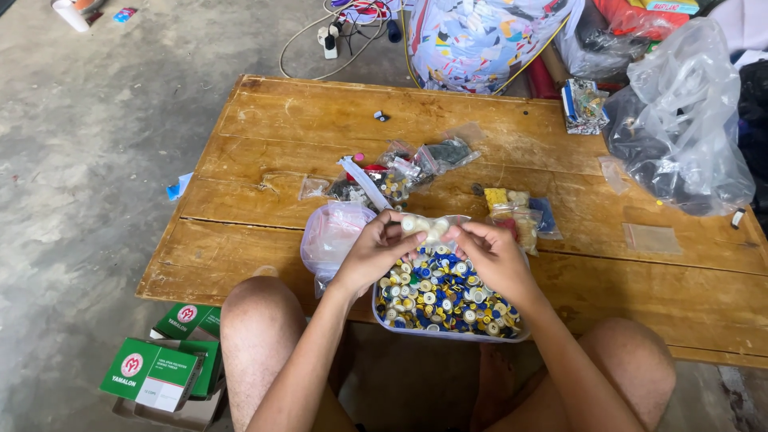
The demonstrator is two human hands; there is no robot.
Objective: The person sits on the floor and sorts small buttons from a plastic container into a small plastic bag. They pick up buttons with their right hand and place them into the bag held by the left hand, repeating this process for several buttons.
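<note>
Left hand and right hand meet over the near edge of the desk, each pinching one end of a small clear bag of pale round pieces. The bag lies between the two hands, its long axis running left to right, roughly level, so neither hand is nearer than the other; the fingertips of both close on it from opposite sides. Whether the bag's mouth is open or sealed cannot be made out, since the fingers cover its ends.

Directly beneath the hands sits a clear tub heaped with small blue, yellow and white round pieces; its near rim overhangs toward the person's knees, and its far wall is hidden behind the hands. Just left of the left hand lies a crumpled clear plastic bag with a pinkish tint, touching the tub's side.

Farther out on the desk, a cluster of small packets holds mixed pieces too small to identify, and a yellow and blue packet group lies just beyond the right hand. A large clear sack rests at the far right corner. On the floor at lower left stand green and white cartons, partly cut off by the left thigh.
</note>
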